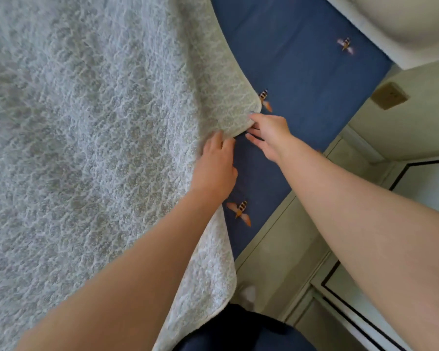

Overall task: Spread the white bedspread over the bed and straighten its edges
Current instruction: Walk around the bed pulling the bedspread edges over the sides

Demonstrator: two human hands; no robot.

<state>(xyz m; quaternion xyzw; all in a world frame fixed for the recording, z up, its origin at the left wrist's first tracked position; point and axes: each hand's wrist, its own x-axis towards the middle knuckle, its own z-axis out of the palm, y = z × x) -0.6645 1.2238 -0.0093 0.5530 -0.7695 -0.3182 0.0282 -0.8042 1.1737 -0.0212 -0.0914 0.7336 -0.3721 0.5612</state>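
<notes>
Our forearms (137, 274) reach in from 6 o'clock, above dark clothing (238, 330) at the bottom edge. Filling the frame from 7 to 12 o'clock, the bedspread (86, 148) lies spread flat, its edge curving from 12 down to 6. Just past centre, our left hand (214, 171) lies on that edge, fingers curled over a bunched fold and seemingly gripping it, though the thumb's hold is hard to read. Just beside it, at its 2 o'clock, our right hand (269, 135) pinches the turned-up corner, thumb on top, fingers beneath. Bare sheet (302, 72), blue with bees, runs toward 1 o'clock. Cream panels (276, 262) stand at 4 o'clock.
</notes>
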